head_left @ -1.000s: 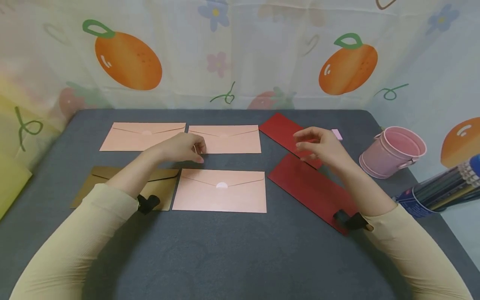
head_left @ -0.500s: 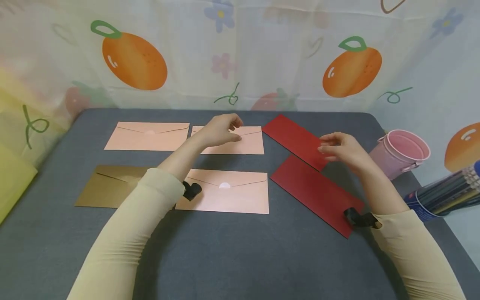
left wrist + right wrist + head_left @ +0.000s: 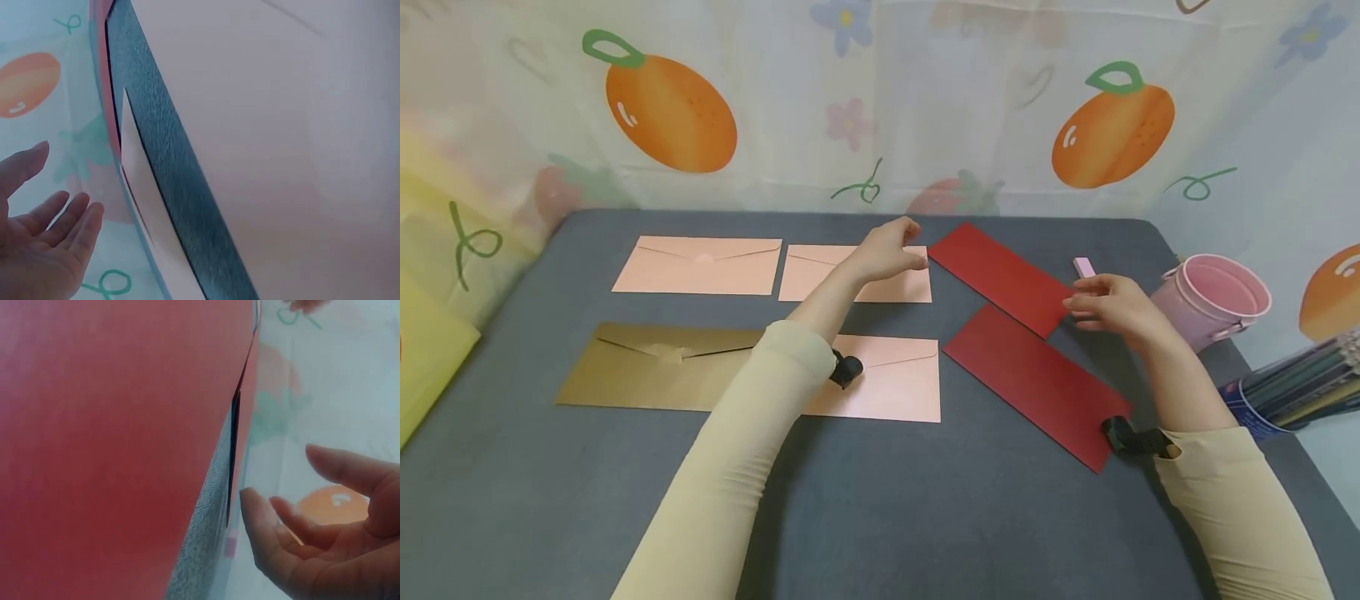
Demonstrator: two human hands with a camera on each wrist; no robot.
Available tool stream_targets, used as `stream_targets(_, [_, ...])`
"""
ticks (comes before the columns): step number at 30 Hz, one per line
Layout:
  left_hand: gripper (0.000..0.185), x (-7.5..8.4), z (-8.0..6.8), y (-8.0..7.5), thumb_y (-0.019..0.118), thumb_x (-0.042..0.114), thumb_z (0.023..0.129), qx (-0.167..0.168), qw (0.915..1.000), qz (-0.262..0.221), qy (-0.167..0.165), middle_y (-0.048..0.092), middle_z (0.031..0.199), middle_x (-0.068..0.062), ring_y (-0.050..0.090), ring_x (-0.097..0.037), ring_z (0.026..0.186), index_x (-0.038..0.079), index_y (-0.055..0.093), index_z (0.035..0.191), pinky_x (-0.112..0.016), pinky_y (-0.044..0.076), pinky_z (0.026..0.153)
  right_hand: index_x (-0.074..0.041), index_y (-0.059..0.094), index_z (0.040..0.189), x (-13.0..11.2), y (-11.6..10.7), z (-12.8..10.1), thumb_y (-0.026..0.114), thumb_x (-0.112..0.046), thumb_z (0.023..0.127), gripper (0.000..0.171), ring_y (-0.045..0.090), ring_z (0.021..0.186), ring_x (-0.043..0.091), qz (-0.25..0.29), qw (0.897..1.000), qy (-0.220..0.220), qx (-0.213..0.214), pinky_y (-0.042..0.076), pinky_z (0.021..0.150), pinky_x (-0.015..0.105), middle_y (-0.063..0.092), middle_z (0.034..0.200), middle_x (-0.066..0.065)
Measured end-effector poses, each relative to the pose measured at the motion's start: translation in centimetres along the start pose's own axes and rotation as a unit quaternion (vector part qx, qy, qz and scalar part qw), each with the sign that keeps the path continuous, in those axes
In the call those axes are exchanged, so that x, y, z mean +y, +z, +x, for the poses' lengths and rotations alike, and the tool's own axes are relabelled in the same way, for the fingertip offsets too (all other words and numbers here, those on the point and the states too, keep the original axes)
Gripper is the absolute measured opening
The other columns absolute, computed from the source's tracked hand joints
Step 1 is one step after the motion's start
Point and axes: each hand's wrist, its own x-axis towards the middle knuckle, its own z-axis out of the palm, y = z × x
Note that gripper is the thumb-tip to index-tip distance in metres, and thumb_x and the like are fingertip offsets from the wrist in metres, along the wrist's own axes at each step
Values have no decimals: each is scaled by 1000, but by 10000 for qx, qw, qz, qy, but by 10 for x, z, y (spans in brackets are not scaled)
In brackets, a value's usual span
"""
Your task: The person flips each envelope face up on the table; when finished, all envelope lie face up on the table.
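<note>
Both grips are released: left hand (image 3: 887,248) hovers over the far pink envelope (image 3: 820,268), right hand (image 3: 1111,305) beside the far red envelope (image 3: 1000,277).

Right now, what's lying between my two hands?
In the head view, the far red envelope lies between the left hand and right hand; neither hand holds anything.

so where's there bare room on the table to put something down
The near strip of the grey table, in front of the gold envelope and near red envelope, is bare between the sleeves. The back half is crowded with pink envelopes and both hands.
</note>
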Motion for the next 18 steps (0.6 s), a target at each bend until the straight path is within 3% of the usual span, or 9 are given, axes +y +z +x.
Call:
stream_targets(7, [66,3,15,15,66,22,92,106,9992,-372,-123,42,154,-15,41,-29,143,1,37,148,-42,39,117,17,17,149,3,-3,2,53,-21,101,71,60,82,-11,-92,9994,288,-186,56,79,14,54,99,-18])
stream_targets(11, [68,5,21,24,66,20,93,118,9984,-528,-179,39,156,-15,40,-30,144,0,34,150,-44,39,116,18,14,149,3,-1,3,53,-21,101,73,59,80,-11,-194,9986,425,-241,56,78,13,59,118,5])
stream_targets(14, [69,6,25,28,66,20,93,131,9980,-588,-213,38,157,-15,39,-31,144,0,33,150,-44,39,116,20,13,149,2,1,3,52,-22,101,74,58,78,-11,-347,9977,534,-251,55,76,13,41,140,27])
stream_targets(18, [69,7,31,32,65,20,93,105,9976,-617,-301,38,157,-14,37,-29,145,1,33,151,-42,39,117,21,21,146,2,1,2,53,-22,101,70,57,74,-8,-545,9961,657,-210,55,72,12,43,134,27])
